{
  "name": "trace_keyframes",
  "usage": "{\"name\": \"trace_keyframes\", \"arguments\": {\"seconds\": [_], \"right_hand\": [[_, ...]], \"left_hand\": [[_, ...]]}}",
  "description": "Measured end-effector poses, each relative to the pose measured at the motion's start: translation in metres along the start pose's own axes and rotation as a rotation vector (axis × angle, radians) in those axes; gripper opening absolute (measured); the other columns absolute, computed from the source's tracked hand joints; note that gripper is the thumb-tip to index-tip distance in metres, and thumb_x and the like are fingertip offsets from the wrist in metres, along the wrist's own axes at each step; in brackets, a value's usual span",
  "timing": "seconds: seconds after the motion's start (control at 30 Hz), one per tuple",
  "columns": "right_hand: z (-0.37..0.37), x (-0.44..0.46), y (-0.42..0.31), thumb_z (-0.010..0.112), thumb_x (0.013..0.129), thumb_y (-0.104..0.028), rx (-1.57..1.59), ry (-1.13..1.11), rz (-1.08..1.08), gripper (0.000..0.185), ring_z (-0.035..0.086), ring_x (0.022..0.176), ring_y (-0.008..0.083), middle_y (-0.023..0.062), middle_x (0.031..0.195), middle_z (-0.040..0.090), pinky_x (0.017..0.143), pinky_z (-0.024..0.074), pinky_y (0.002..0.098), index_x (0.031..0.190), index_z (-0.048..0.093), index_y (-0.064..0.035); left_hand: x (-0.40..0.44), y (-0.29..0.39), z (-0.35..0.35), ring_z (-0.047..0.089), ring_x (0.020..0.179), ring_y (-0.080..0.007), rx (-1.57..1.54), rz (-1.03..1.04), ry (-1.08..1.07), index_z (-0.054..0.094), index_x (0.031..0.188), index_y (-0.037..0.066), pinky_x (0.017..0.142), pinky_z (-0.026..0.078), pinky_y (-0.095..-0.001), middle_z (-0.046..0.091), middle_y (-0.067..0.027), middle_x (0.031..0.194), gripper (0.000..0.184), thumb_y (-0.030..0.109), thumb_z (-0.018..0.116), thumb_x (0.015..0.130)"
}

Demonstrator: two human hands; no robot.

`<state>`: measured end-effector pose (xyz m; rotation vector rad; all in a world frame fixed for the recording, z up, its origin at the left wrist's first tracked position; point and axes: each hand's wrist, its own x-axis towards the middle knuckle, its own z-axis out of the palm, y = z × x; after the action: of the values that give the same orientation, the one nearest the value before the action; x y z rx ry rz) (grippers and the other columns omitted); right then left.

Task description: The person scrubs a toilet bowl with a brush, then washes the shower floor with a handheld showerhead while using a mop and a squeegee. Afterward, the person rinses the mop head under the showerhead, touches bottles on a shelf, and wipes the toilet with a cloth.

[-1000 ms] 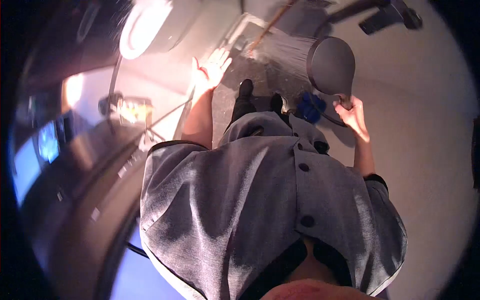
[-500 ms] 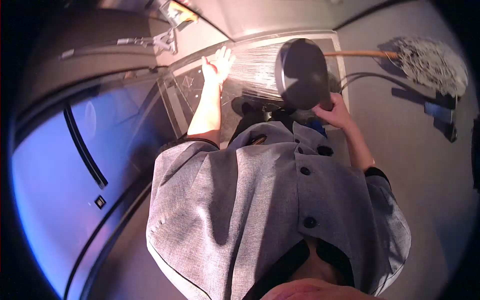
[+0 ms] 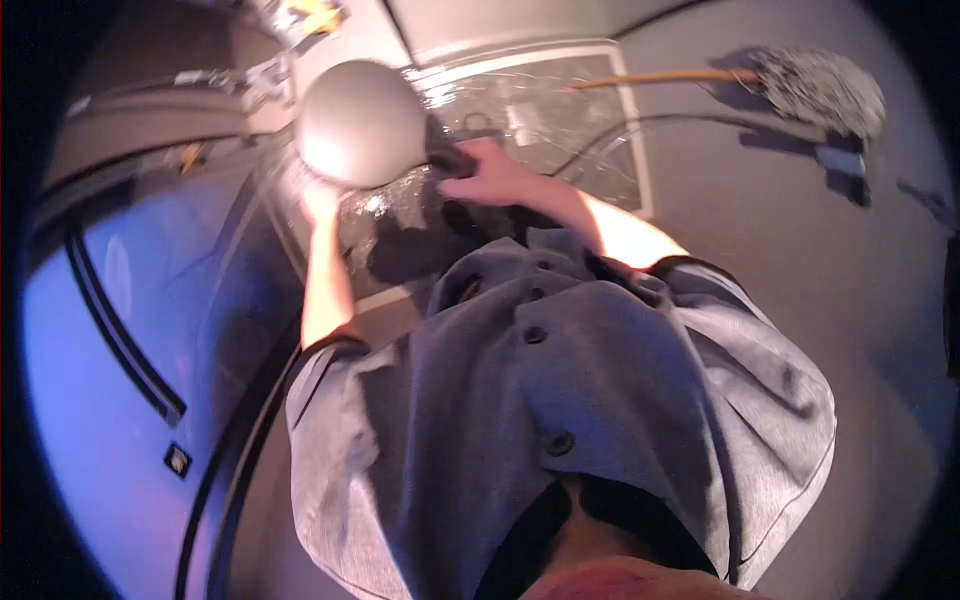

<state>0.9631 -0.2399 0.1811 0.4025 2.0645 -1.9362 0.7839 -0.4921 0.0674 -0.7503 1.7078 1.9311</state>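
Note:
My right hand (image 3: 490, 172) is wrapped round the dark handle of a large round shower head (image 3: 362, 122). The shower head is now at the left, over my left hand (image 3: 320, 198), which it partly hides along with the fingers. Water spray shows around the head's edge and water glints on the dark floor tray (image 3: 595, 150). A dark hose (image 3: 610, 126) curves to the right of my right hand.
At the upper right a grey string mop (image 3: 825, 92) with a wooden handle (image 3: 665, 78) lies near a bracket (image 3: 842, 160). A blue-lit panel (image 3: 110, 330) with a dark bar fills the left side. Metal fittings (image 3: 268, 82) stand at the upper left.
My right hand has swung the shower head from the right to the left, over my left hand. My left hand was spread open in view before; its fingers are now covered. The view has shifted.

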Motion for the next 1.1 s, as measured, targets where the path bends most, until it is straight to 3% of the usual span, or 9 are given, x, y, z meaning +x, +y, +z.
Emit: {"name": "trace_keyframes", "arguments": {"seconds": [0.2, 0.3, 0.47, 0.53, 0.63, 0.73, 0.83, 0.93, 1.1], "right_hand": [[-0.19, -0.024, 0.054, 0.063, 0.063, -0.029, -0.12, -0.076, -0.049, 0.038, 0.055, 0.063, 0.0192, 0.0127, 0.071, 0.059, 0.063, 0.0446, 0.0318, 0.089, 0.059, -0.0027], [0.012, 0.0, -0.017, 0.063, 0.058, -0.033, -0.202, 0.032, -0.198, 0.037, 0.058, 0.074, 0.0296, 0.0167, 0.077, 0.06, 0.067, 0.0448, 0.0366, 0.081, 0.059, -0.0037], [-0.025, -0.002, 0.004, 0.061, 0.059, -0.037, -0.194, 0.069, -0.085, 0.041, 0.057, 0.077, 0.0295, 0.0147, 0.081, 0.061, 0.072, 0.0448, 0.0369, 0.084, 0.059, -0.0047], [-0.054, -0.016, 0.012, 0.063, 0.059, -0.035, -0.252, 0.131, 0.076, 0.04, 0.058, 0.075, 0.0254, 0.0129, 0.082, 0.062, 0.07, 0.0458, 0.0351, 0.086, 0.06, -0.0052], [-0.109, -0.041, 0.076, 0.066, 0.06, -0.029, -0.065, 0.272, 0.114, 0.039, 0.059, 0.073, 0.0193, 0.0107, 0.081, 0.062, 0.066, 0.0468, 0.0321, 0.091, 0.061, -0.0051], [-0.173, -0.092, 0.131, 0.067, 0.063, -0.028, -0.065, 0.492, 0.295, 0.042, 0.059, 0.066, 0.0175, 0.0106, 0.075, 0.062, 0.062, 0.0479, 0.0311, 0.095, 0.059, -0.0007], [-0.23, -0.151, 0.183, 0.065, 0.069, -0.021, 0.259, 0.736, 0.465, 0.026, 0.051, 0.048, 0.0131, 0.0066, 0.063, 0.056, 0.041, 0.0412, 0.0268, 0.082, 0.056, -0.0002], [-0.257, -0.189, 0.2, 0.06, 0.072, -0.013, 0.525, 1.06, 0.484, 0.016, 0.045, 0.04, 0.0134, 0.0041, 0.053, 0.048, 0.037, 0.0376, 0.0276, 0.07, 0.047, -0.004], [-0.313, -0.183, 0.238, 0.058, 0.07, -0.012, 0.783, 1.391, 0.401, 0.015, 0.043, 0.041, 0.015, 0.0039, 0.053, 0.044, 0.038, 0.0378, 0.0309, 0.066, 0.045, -0.0062]], "left_hand": [[-0.05, -0.027, 0.164, 0.038, 0.107, -0.0291, -0.092, -0.083, -0.247, 0.042, 0.118, 0.007, 0.083, 0.036, -0.0459, 0.042, -0.0156, 0.118, 0.051, 0.046, 0.039, 0.084], [-0.028, 0.024, 0.031, 0.031, 0.116, -0.0302, -0.125, -0.029, -0.366, 0.038, 0.123, 0.007, 0.09, 0.032, -0.0485, 0.037, -0.0156, 0.126, 0.056, 0.047, 0.038, 0.084], [-0.035, 0.03, 0.035, 0.025, 0.124, -0.0354, -0.24, -0.176, -0.321, 0.028, 0.13, 0.007, 0.096, 0.027, -0.0547, 0.029, -0.0177, 0.134, 0.066, 0.053, 0.035, 0.083], [-0.041, 0.024, 0.04, 0.027, 0.12, -0.044, -0.397, -0.311, -0.241, 0.005, 0.134, 0.005, 0.095, 0.025, -0.0606, 0.021, -0.0235, 0.135, 0.08, 0.061, 0.029, 0.081], [-0.048, 0.02, 0.043, 0.033, 0.116, -0.045, -0.303, -0.266, -0.159, 0.023, 0.118, 0.0, 0.091, 0.031, -0.0605, 0.029, -0.0254, 0.13, 0.069, 0.057, 0.037, 0.082], [-0.054, 0.017, 0.021, 0.039, 0.112, -0.043, -0.017, -0.178, -0.067, 0.017, 0.126, 0.002, 0.087, 0.037, -0.0561, 0.03, -0.0196, 0.132, 0.072, 0.052, 0.044, 0.081], [-0.055, 0.009, -0.02, 0.053, 0.099, -0.0334, 0.02, -0.224, -0.001, 0.037, 0.106, 0.006, 0.079, 0.045, -0.0482, 0.05, -0.0128, 0.113, 0.044, 0.044, 0.046, 0.084], [-0.078, 0.006, -0.047, 0.058, 0.088, -0.0241, 0.031, -0.312, -0.035, 0.056, 0.083, 0.011, 0.073, 0.049, -0.0413, 0.062, -0.0064, 0.092, 0.027, 0.034, 0.042, 0.088], [-0.131, -0.01, -0.013, 0.056, 0.094, -0.0229, 0.125, -0.365, 0.086, 0.05, 0.101, 0.009, 0.071, 0.049, -0.0384, 0.056, -0.0063, 0.104, 0.026, 0.031, 0.042, 0.089]]}}
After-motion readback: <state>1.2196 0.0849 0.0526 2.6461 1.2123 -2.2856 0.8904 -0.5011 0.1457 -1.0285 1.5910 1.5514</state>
